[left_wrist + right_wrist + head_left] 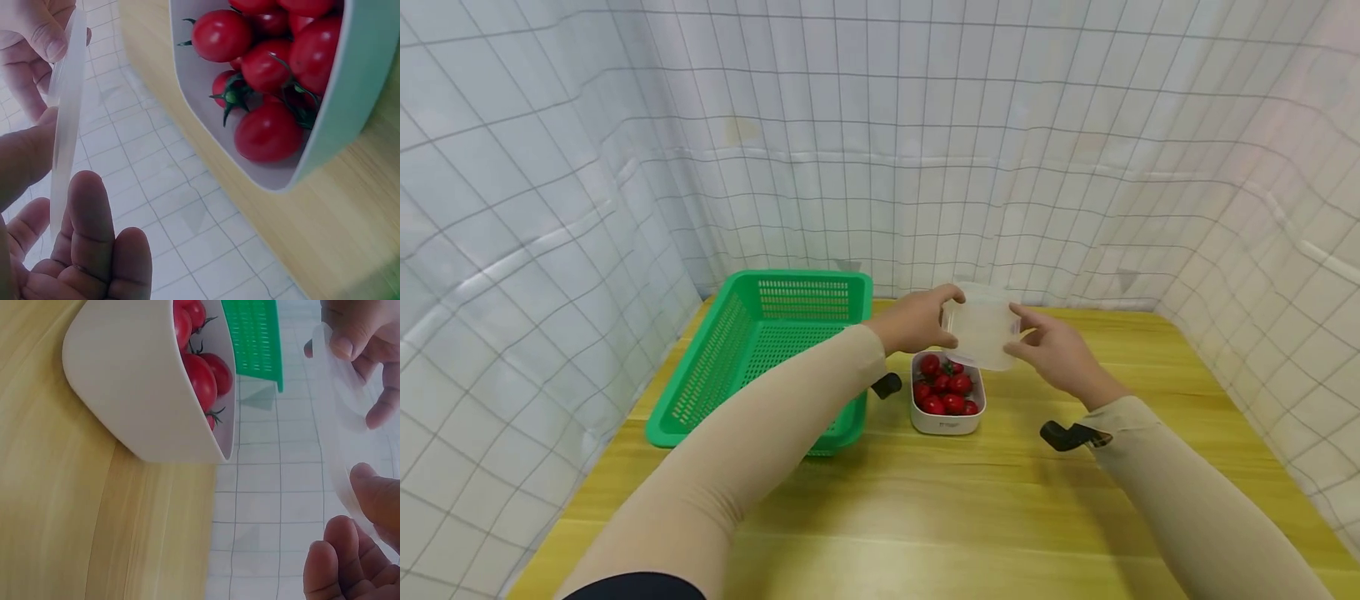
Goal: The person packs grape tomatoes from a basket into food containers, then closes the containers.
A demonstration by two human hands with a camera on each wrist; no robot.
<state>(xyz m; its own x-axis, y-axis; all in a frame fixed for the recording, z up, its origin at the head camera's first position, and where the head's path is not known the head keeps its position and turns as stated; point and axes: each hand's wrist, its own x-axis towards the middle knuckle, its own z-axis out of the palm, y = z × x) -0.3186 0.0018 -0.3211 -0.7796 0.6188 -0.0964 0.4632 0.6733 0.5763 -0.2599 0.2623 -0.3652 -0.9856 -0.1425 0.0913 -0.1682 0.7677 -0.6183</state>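
A translucent plastic lid [982,327] is held between both hands, above and just behind a white container [946,423]. My left hand [919,320] pinches its left edge with thumb and fingers. On the opposite edge, my right hand [1057,350] grips the lid the same way. Several red cherry tomatoes [951,385] with green stems fill the open container, which stands on the table. From the left wrist, the lid [67,119] appears nearly edge-on, apart from the tomatoes [269,131]. In the right wrist view the container [137,381] stands beside the lid [340,419].
A green plastic basket [700,367] with slotted walls stands left of the container, partly behind my left forearm. The wooden table [970,508] is enclosed at the back and sides by white grid-patterned sheeting [917,167].
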